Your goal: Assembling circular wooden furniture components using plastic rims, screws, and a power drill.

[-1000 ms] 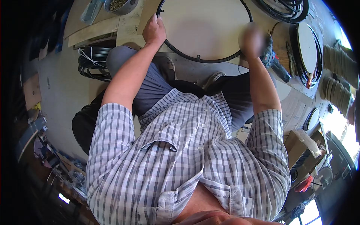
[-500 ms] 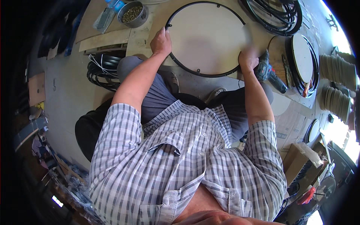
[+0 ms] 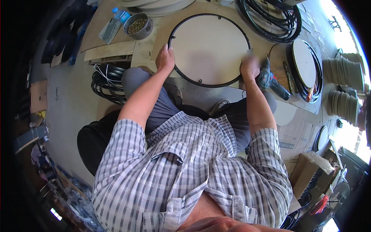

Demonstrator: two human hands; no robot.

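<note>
In front of me a large round pale board (image 3: 212,42) with a black rim lies over the near edge of the worktable. Small black tabs stick inward from the rim. My left hand (image 3: 166,60) is closed on the rim at the board's left side, its thumb side toward the top. At the opposite side my right hand (image 3: 250,67) grips the lower right edge; its fingers are partly blurred. Just right of that hand lies a blue-grey power drill (image 3: 271,80) on the table.
A metal bowl of small brass-coloured screws (image 3: 138,26) stands at the back left, beside a plastic bottle (image 3: 120,14). Coils of black rim strip (image 3: 272,29) lie at the back right. Another round board (image 3: 304,62) rests near the drill. Black coils (image 3: 106,83) sit left of my knee.
The whole view has shifted, so the table and its things appear lower. My left hand sits slightly farther down the rim from the nearby tab. Both hands still hold the board.
</note>
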